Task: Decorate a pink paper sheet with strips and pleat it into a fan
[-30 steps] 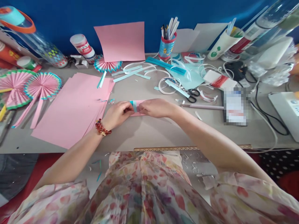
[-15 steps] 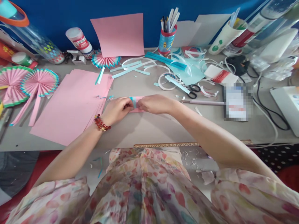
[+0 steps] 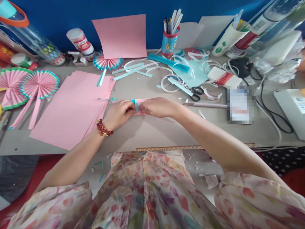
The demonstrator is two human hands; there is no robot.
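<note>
A narrow pink paper strip (image 3: 140, 114) with a blue and pale band at its left end lies on the table in front of me. My left hand (image 3: 120, 113) is closed on its left end, thumb and fingers pinched together. On its middle and right part, my right hand (image 3: 156, 107) presses with curled fingers, which hide much of the paper. Left of my hands is a stack of pink paper sheets (image 3: 71, 108). Beyond them are pale blue strips (image 3: 135, 70), loops of white paper strip (image 3: 168, 83) and black-handled scissors (image 3: 197, 93).
Finished pink pleated fans (image 3: 39, 84) lie at far left. A pen cup (image 3: 170, 41), a glue bottle (image 3: 79, 41) and a white cup (image 3: 228, 38) stand along the blue wall. To the right are a light-coloured stick (image 3: 209, 105), a blurred phone (image 3: 240, 105), cables and a power strip (image 3: 292, 108).
Hardly anything differs. Both hands stay on the pink strip in nearly the same place, and the whole view has shifted very slightly.
</note>
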